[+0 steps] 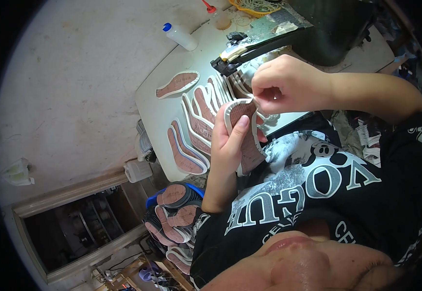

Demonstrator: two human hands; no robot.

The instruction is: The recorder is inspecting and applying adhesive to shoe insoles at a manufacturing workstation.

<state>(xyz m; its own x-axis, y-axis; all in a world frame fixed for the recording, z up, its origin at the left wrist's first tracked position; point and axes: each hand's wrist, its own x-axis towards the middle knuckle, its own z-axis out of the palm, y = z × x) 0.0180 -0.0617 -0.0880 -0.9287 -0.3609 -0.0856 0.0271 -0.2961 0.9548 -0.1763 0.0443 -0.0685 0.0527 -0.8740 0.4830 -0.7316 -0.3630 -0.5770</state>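
Note:
My left hand is closed around a shoe sole with a brownish-pink face and a raised white rim. The thumb presses on its face near the rounded end, and fingertips show on the far side. At that end my right hand is closed in a pinch against the white rim. Whatever is between its fingertips is too small to make out. Beyond the hands, several similar soles lean in an overlapping row on the white table. One single sole lies apart, toward the table's far left.
Behind the soles stand a white bottle with a blue cap and a red-tipped bottle. A yellow basket holds pale cord or bands. A dark bar-like fixture reaches over the table near my right hand. More soles pile up below left.

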